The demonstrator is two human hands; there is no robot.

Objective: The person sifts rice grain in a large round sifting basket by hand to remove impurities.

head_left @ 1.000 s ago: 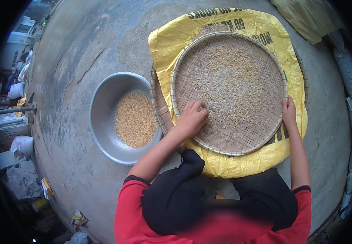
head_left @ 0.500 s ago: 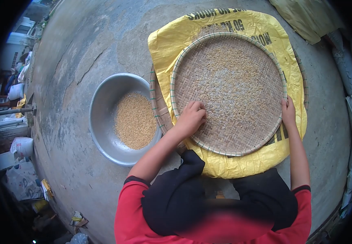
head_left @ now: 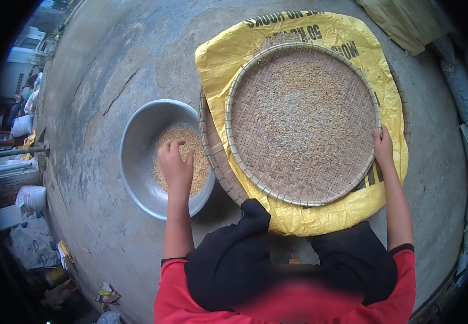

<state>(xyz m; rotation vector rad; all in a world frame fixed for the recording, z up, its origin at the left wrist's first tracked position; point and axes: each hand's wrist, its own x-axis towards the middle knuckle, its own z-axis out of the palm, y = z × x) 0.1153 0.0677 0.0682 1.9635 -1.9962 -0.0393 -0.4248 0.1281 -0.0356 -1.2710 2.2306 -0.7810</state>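
My left hand is over the metal basin, its thumb and fingers apart and curved, with nothing visible in them. Unhusked grain covers part of the basin's bottom. On the right, my right hand grips the rim of a round woven winnowing tray. Golden grains and a paler patch of whitish grains are spread across that tray, thickest from the middle upward. Beneath it lies a yellow printed sack, and under the sack shows the edge of a larger woven tray.
Grey concrete floor surrounds the trays and basin. Filled sacks line the right side, with a yellowish sheet at the top right. Bags and household clutter stand along the left. My knees are close to the sack's near edge.
My left hand has left the winnowing tray's left side and moved left over the basin, its fingers now spread more. My right hand stays on the tray's rim.
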